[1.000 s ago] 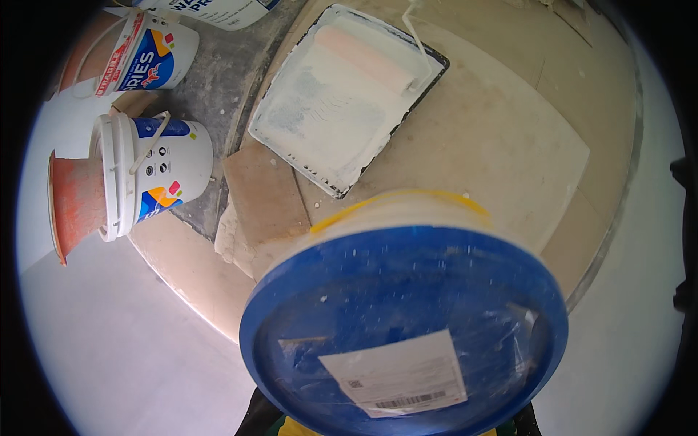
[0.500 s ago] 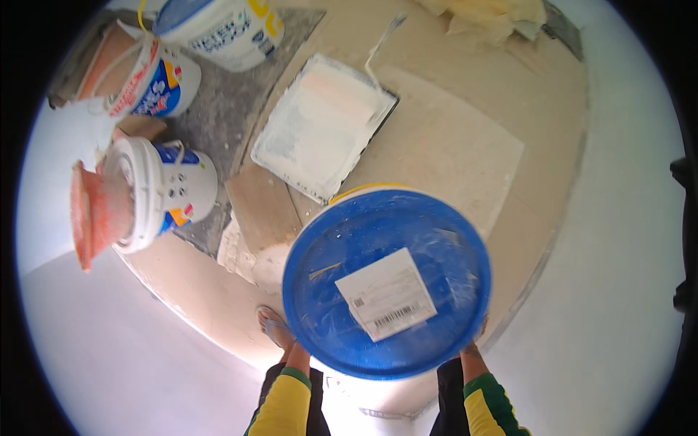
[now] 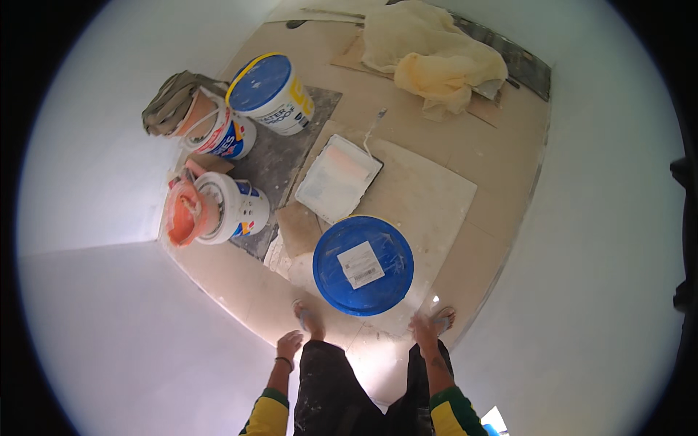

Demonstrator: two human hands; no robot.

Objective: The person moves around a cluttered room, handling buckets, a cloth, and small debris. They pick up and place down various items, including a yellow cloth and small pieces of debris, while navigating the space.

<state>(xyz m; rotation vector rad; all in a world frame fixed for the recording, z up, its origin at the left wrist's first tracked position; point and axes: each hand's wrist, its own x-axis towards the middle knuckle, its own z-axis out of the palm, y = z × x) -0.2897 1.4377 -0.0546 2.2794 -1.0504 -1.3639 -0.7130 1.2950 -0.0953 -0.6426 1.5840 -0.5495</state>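
Observation:
A large round bucket with a blue lid [image 3: 327,280] stands on the pale board in front of my feet. A white label [image 3: 360,264] with a barcode is stuck on the lid. My left hand [image 3: 289,344] hangs beside my left leg, its fingers loose and nothing in it. Near my right foot and just off the bucket's lower right is my right hand [image 3: 424,327], empty, with fingers somewhat apart. Neither hand touches the bucket. Beyond the bucket lies a paint tray [image 3: 336,180] coated in white paint, a paint-covered handle [image 3: 372,131] reaching from its far right corner.
Left, on a dark sheet [image 3: 280,163], stand a white bucket with a blue lid [image 3: 263,81], another carrying a grey cloth [image 3: 178,102], and one topped by an orange container [image 3: 187,213]. A brown board piece [image 3: 298,229] lies near the tray. Yellowish sheeting [image 3: 436,54] is heaped far back.
The blue-lidded bucket has gone down from between my hands onto the board. Both hands have let go and drawn away from it. My view is now higher and wider.

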